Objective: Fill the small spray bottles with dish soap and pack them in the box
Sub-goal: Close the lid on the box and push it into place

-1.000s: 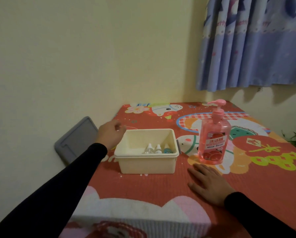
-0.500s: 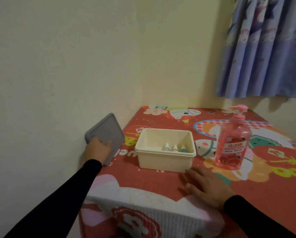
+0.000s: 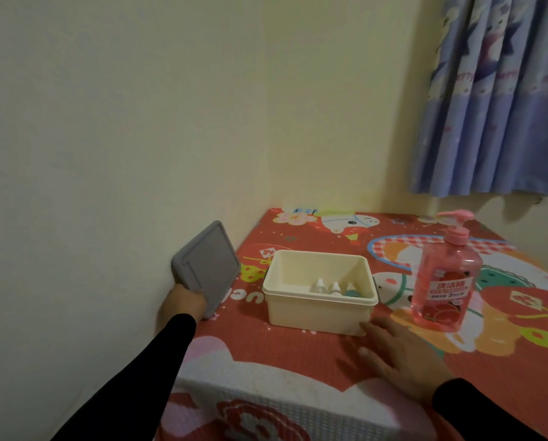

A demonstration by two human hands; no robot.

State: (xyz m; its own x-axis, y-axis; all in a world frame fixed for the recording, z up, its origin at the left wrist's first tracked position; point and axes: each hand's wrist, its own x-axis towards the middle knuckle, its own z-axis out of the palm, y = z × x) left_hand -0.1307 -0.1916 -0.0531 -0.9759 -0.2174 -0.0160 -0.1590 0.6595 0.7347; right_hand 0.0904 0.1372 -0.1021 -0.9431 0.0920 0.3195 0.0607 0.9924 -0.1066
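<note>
A cream plastic box [image 3: 319,310] stands open on the red cartoon-print cloth. Three small spray bottles [image 3: 334,288] lie inside it near the front right corner, one with a teal body. A pink dish soap pump bottle [image 3: 443,281] stands upright to the right of the box. My left hand [image 3: 183,303] grips the lower corner of the grey lid [image 3: 207,265], which leans between the wall and the table's left edge. My right hand [image 3: 400,361] rests flat on the cloth just in front of the box's right corner.
The table [image 3: 298,351] sits in a corner, with the cream wall [image 3: 123,154] close on the left and behind. A blue patterned curtain [image 3: 495,106] hangs at the upper right. The table's front edge runs under my arms.
My left hand moved from beside the box's back left corner down to the grey lid and took hold of its corner. My view shifted left. My right hand stayed flat on the cloth.
</note>
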